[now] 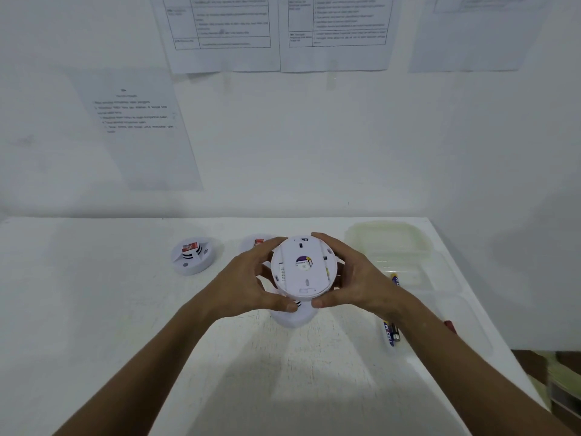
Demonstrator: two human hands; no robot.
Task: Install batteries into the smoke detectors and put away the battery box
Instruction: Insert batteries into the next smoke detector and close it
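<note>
Here, from the head view, both hands, left [251, 280] and right [352, 275], grasp the smoke detector [303, 265] by its rim, above the bench [125, 309]. A slipping grip could drop it. The battery box [408, 262] lies just right of it by the bench edge, loose batteries [390, 333] nearer; room opens leftward.

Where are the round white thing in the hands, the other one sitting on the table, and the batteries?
held smoke detector [302, 266]: head view, its flat back face.
smoke detector on the table [192, 256]: head view, its raised middle.
batteries [390, 333]: head view, the blue label.
</note>
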